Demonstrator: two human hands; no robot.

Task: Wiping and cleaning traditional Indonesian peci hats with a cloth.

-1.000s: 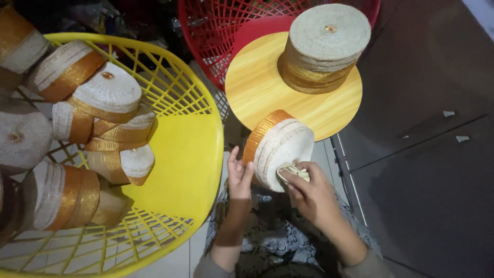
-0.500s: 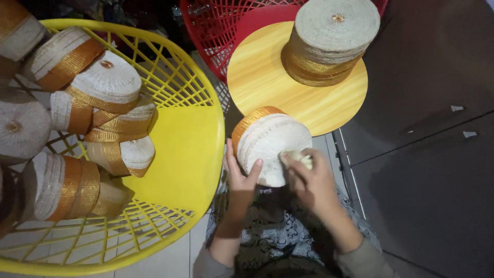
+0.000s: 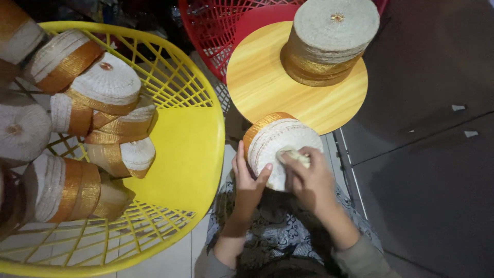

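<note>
My left hand cups the left side of a round woven cap with a gold band, which is tilted on edge over my lap. My right hand presses a small pale wad against the cap's flat white face. The cap's lower right part is hidden behind my right hand. Just beyond the cap lies a round yellow wooden tabletop carrying a stack of similar caps.
A large yellow plastic basket at the left holds several white-and-gold caps. A red plastic basket stands behind the tabletop. Dark grey floor tiles fill the right side. Patterned cloth covers my lap.
The cap has turned so its white face shows more fully. My right hand has moved up onto that face with the wad. My left hand has shifted slightly along the cap's rim.
</note>
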